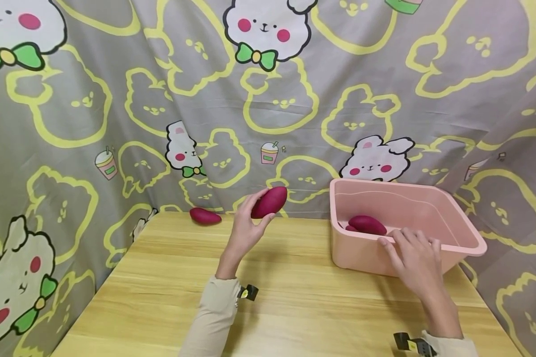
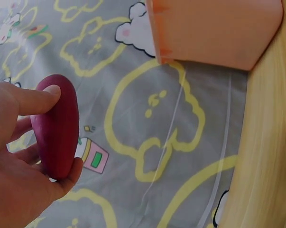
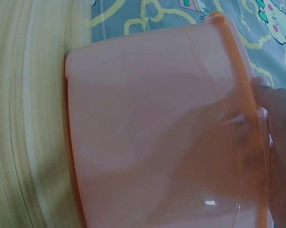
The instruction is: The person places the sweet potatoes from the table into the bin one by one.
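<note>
My left hand (image 1: 245,225) holds a purple-red sweet potato (image 1: 270,202) above the table, pinching it between thumb and fingers. The left wrist view shows the thumb on one side of this sweet potato (image 2: 57,128) and fingers under its lower end. A pink plastic bin (image 1: 406,255) stands at the right of the table. My right hand (image 1: 417,260) grips its near rim, fingers bent over the edge; most of them are hidden in the right wrist view. Inside the bin lies a sweet potato (image 1: 367,225), with part of another beside it. One more sweet potato (image 1: 205,216) lies at the table's back left.
The wooden table (image 1: 169,297) runs back to a grey curtain (image 1: 232,109) printed with cartoon rabbits and bears. The curtain also hangs along both sides. The bin stands close to the curtain at the back right.
</note>
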The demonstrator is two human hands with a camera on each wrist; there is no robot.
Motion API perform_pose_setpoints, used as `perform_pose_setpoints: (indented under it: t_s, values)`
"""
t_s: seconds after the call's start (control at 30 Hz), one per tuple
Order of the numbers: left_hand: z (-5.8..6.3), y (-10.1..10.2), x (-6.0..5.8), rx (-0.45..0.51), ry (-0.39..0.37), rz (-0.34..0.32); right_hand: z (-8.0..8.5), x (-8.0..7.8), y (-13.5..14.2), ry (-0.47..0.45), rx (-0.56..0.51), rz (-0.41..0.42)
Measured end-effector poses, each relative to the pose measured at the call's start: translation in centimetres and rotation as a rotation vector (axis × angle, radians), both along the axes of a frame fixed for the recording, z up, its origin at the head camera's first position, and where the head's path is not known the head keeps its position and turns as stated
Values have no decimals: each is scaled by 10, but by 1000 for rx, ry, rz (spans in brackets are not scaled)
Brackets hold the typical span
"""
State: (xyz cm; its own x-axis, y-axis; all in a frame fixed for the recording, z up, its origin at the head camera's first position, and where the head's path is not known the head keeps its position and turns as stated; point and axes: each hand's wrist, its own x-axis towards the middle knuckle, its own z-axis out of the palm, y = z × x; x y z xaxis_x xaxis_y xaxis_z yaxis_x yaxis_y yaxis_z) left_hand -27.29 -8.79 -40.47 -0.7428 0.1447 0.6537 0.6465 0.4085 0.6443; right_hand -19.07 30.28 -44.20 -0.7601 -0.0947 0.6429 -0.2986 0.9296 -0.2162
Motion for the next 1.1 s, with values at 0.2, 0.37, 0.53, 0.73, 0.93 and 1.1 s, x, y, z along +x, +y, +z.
perform_pose_setpoints:
  t_s: [0.2, 0.37, 0.53, 0.73, 0.93, 1.1]
  values:
    - [1, 13, -3, 1, -6, -53, 0, -1, 0, -3, -3, -7]
    - [0, 23, -2, 7, -7, -79, 0, -1, 0, -4, 1, -2]
    - [-1, 32, -3, -13, -21, -96, -1, -1, -1, 2, 0, -2]
    - [0, 44, -3, 0, -14, -117, -1, -1, -1, 4, 1, -1]
    - [2, 57, -3, 11, -55, -150, -1, 0, 0, 9, -1, -6]
    - [3, 68, -2, 15, -88, -161, -1, 0, 0, 11, -2, -2]
